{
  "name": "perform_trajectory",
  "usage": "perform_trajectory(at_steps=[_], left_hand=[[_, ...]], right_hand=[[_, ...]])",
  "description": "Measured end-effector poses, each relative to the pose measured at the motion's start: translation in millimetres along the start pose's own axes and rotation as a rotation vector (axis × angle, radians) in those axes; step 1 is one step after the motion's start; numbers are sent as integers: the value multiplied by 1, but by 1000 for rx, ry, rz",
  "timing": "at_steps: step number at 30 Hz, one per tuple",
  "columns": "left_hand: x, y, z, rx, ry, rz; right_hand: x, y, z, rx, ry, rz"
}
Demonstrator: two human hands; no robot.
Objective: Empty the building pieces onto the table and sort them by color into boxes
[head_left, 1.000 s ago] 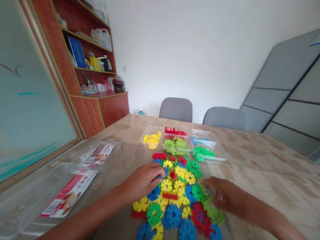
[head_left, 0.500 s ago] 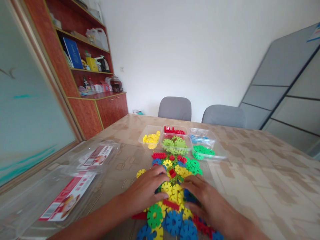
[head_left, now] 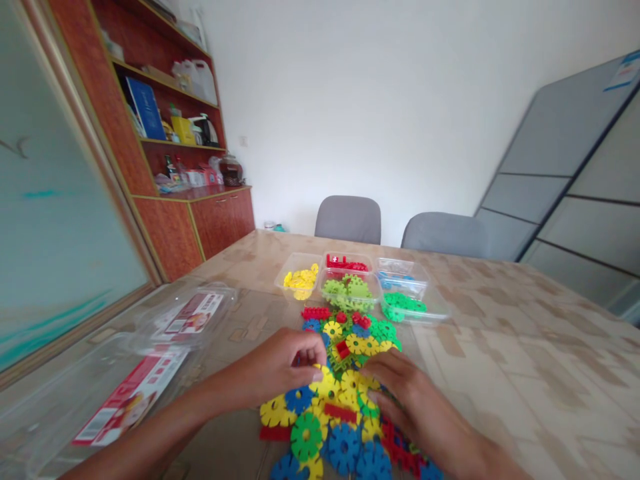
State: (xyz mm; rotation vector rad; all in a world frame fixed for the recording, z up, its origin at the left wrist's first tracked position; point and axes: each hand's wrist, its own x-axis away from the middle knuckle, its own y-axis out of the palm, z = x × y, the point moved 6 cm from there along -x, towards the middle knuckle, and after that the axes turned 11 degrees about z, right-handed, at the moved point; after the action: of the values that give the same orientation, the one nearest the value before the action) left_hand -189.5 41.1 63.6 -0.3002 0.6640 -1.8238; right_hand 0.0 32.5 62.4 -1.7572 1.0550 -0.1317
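My left hand (head_left: 293, 360) is closed in a pinch, thumb and fingertips on the edge of a yellow snowflake disc (head_left: 324, 382) over the pile. To the right, my right hand (head_left: 405, 383) rests on the pile with thumb and fingers apart, touching yellow and green discs; its fingertips are partly hidden. Around the hands lie loose notched discs: a green disc (head_left: 307, 437), a blue disc (head_left: 344, 448) and a yellow disc (head_left: 277, 411). A red bar-shaped piece (head_left: 341, 413) lies between the hands, and a small red block (head_left: 343, 350) sits farther back.
Behind the pile stand clear plastic boxes holding sorted pieces: yellow discs (head_left: 301, 280), light green pieces (head_left: 350, 291), red pieces (head_left: 347, 264), green discs (head_left: 403, 305) and blue pieces (head_left: 395, 279). Clear lids (head_left: 193, 313) with labels lie at the left. Two grey chairs (head_left: 349, 219) stand beyond the table.
My left hand has gone from reaching with spread fingers to pinching a yellow disc. Yellow and blue discs now show below it at left. My right hand stays at the pile's right side.
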Motion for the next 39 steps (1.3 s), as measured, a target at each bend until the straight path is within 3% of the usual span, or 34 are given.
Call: perform_trajectory(at_steps=[7,11,17,22,30,39], left_hand=[[29,34,25,-136,68,-337],[27,30,27,-239,125,-261],[17,21,25,-286,172,-179],[19,24,22,-276,181,-206],[22,29,17,-347,187,-246],[21,31,18,-365,163,-277]], right_hand=[[3,13,2,41,14,-63],[1,10,7,17,26,-37],[2,3,7,-87,42,119],[5,17,-1,-240,-2,9],[10,25,9,-54,12,8],[9,25,11,-68,128,-78]])
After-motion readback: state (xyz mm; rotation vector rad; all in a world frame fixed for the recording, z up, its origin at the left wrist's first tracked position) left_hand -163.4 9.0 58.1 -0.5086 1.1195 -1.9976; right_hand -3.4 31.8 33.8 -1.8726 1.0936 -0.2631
